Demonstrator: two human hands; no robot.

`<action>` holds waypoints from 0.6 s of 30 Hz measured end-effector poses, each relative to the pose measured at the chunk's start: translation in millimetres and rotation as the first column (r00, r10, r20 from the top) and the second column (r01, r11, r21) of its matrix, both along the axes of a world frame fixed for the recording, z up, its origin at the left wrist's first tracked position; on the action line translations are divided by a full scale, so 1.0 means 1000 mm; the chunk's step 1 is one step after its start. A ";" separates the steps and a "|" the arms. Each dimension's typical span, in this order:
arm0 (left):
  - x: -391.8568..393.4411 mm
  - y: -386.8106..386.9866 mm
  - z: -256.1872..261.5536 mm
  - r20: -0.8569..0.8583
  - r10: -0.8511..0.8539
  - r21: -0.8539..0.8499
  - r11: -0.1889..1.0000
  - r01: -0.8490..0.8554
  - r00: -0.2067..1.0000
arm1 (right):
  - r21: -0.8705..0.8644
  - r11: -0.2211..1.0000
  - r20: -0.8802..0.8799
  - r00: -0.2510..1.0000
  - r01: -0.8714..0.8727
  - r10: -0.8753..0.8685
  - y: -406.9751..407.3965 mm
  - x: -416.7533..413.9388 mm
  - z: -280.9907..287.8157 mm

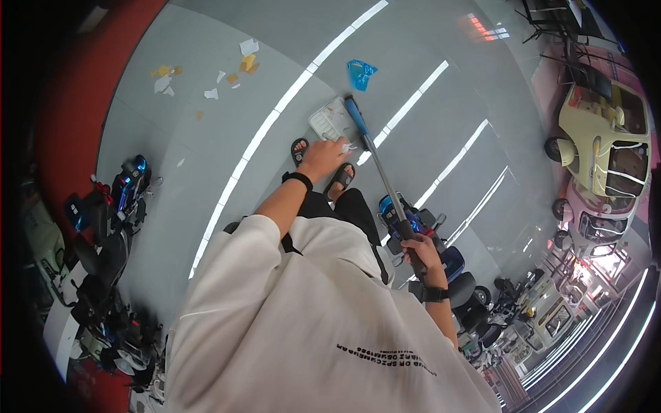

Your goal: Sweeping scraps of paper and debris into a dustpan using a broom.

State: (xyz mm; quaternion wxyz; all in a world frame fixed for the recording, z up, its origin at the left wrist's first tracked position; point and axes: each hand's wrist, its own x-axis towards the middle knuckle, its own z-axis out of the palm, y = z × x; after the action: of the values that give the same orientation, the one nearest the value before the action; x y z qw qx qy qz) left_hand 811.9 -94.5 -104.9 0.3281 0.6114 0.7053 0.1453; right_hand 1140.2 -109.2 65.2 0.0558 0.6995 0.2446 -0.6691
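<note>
My left hand (326,156) is low over the floor, its fingers closed around a whitish handle end that seems to belong to the dustpan. That white ribbed dustpan (333,120) lies just beyond my hand, in front of my sandals, with small bits on it. My right hand (426,252) grips the dark handle of a long broom (383,173). Its grey shaft slopes down to a blue lower part beside the dustpan's right edge. Beyond them a crumpled blue plastic wrapper (361,75) rests on the grey floor.
Torn white and yellow paper scraps (249,63) are scattered at the upper left. A scooter (126,191) stands at left, another scooter (413,217) close behind the broom shaft. Small cream and pink vehicles (604,139) line the right. A red strip (77,103) borders the floor.
</note>
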 end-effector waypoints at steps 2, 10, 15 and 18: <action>-0.011 -0.002 0.005 -0.047 -0.042 -0.057 0.998 0.039 0.998 | 0.041 0.998 0.022 0.999 -0.041 0.040 0.001 0.004 0.005; -0.024 -0.010 0.010 -0.101 0.065 -0.104 0.992 -0.075 0.993 | 0.230 0.898 0.228 0.918 -0.375 0.325 0.074 0.001 -0.015; -0.005 0.011 0.020 -0.076 0.248 -0.264 0.929 -0.260 0.966 | 0.320 0.816 0.300 0.868 -0.482 0.395 0.136 0.009 -0.078; 0.001 0.018 0.008 -0.110 0.269 -0.283 0.914 -0.290 0.957 | 0.268 0.695 0.377 0.737 -0.667 0.561 0.154 0.006 -0.082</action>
State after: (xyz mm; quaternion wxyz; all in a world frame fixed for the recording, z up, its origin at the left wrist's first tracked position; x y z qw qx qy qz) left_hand 813.3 -76.9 -96.8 0.3673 0.4530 0.8100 0.0623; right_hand 1146.0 45.0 -17.0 0.1715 0.6556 0.5828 -0.4486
